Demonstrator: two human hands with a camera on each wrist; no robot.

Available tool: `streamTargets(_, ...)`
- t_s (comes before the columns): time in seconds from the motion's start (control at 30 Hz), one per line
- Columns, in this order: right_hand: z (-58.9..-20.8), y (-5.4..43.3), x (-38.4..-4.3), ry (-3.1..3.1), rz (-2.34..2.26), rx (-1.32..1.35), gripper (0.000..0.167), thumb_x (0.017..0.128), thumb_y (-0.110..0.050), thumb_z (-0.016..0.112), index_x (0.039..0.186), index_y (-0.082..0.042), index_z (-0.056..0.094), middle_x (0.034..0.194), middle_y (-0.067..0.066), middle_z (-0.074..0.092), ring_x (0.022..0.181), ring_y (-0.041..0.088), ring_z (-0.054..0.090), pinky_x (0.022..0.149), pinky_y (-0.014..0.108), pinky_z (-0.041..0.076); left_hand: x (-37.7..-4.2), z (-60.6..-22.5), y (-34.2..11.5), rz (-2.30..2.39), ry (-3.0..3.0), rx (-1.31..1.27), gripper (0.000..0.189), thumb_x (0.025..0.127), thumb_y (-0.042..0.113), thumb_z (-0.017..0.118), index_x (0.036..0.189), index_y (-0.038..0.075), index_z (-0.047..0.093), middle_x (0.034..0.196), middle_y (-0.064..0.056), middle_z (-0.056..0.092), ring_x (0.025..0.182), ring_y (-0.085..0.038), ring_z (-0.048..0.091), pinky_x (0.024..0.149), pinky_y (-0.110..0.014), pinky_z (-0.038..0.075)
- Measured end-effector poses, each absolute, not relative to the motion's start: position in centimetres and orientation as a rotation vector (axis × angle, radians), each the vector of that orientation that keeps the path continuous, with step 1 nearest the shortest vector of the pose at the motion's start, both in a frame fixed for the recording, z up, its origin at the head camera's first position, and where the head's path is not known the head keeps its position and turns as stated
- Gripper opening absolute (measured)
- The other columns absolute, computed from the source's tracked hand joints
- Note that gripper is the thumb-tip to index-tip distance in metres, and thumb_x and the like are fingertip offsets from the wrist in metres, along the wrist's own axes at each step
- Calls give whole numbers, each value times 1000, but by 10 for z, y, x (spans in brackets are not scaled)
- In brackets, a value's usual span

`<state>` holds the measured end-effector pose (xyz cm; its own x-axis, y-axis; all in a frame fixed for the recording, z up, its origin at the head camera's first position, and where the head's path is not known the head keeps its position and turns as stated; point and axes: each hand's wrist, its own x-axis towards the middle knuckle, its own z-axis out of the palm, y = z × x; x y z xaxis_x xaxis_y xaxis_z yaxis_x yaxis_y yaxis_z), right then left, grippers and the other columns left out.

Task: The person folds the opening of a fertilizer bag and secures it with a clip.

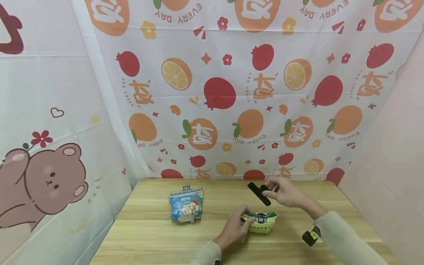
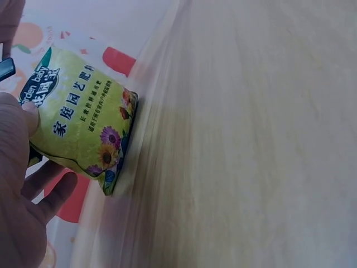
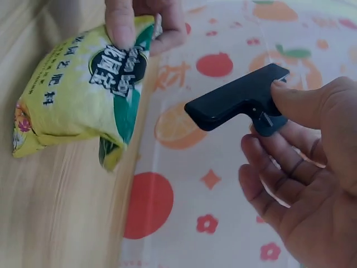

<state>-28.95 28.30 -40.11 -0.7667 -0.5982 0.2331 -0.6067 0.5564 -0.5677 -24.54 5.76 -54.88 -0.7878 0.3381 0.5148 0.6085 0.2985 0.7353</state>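
Observation:
A yellow-green fertilizer bag [image 1: 261, 223] with a dark green top stands on the wooden table. My left hand [image 1: 234, 226] pinches its top edge at the left, thumb in front. In the left wrist view, flowers are printed low on the bag [image 2: 83, 111]. Above and behind the bag, my right hand [image 1: 286, 193] holds a black bag clip [image 1: 259, 193] between thumb and fingers. The right wrist view shows the clip [image 3: 237, 97] apart from the bag [image 3: 72, 95], its long bar pointing toward the bag's top.
To the left on the table [image 1: 145, 217] lies a blue bag [image 1: 186, 206] with a clip-like strip across its top. A fruit-print cloth [image 1: 218, 147] hangs behind the table's back edge. A bear-print cloth [image 1: 49, 180] hangs at the left, and a pale cloth [image 1: 391, 165] at the right.

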Motion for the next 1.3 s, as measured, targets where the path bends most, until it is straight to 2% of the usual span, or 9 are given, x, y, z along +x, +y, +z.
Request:
streamTargets(0.1, -400, 276, -283, -2678, 914, 1175, 11, 96, -25, 71, 96, -18, 63, 87, -7, 63, 80, 1, 57, 76, 26, 54, -244, -547, 57, -1495, -2306, -868, 7, 100, 15, 63, 106, 13, 61, 110, -6, 76, 99, -16, 72, 79, -19, 58)
streamTargets(0.27, -400, 269, -276, -2551, 785, 1279, 14, 93, -22, 75, 92, -22, 60, 86, -12, 61, 80, -1, 55, 74, 26, 53, -242, -546, 56, -1515, -2329, -863, 5, 100, 14, 62, 105, 13, 62, 111, -7, 76, 100, -17, 72, 79, -19, 57)
streamTargets(0.6, -407, 265, -268, -2514, 760, 1291, 17, 90, -19, 77, 90, -22, 61, 85, -13, 64, 81, -1, 57, 72, 26, 55, -242, -543, 54, -1542, -2377, -823, 8, 103, 19, 60, 106, 13, 63, 114, -7, 75, 104, -17, 71, 83, -20, 57)
streamTargets(0.97, -416, 266, -270, -2492, 714, 1378, 14, 89, -13, 78, 86, -21, 66, 83, -10, 73, 78, 0, 67, 64, 24, 55, -241, -544, 52, -1483, -2382, -829, 14, 106, 18, 51, 112, 14, 63, 109, -5, 74, 99, -6, 67, 82, -22, 56)
streamTargets(1.2, -421, 270, -269, -2504, 637, 1423, 19, 88, -13, 79, 82, -20, 63, 79, -11, 67, 72, -4, 57, 61, 17, 45, -241, -543, 53, -1399, -2406, -831, 20, 107, 16, 47, 121, 16, 61, 116, -4, 74, 106, -8, 67, 91, -26, 56)
streamTargets(1.3, -422, 271, -270, -2503, 636, 1440, 20, 87, -10, 79, 80, -19, 63, 76, -11, 65, 71, -5, 53, 61, 15, 43, -241, -543, 53, -1401, -2394, -832, 15, 107, 16, 46, 115, 15, 59, 109, -5, 74, 96, -5, 67, 82, -22, 57)
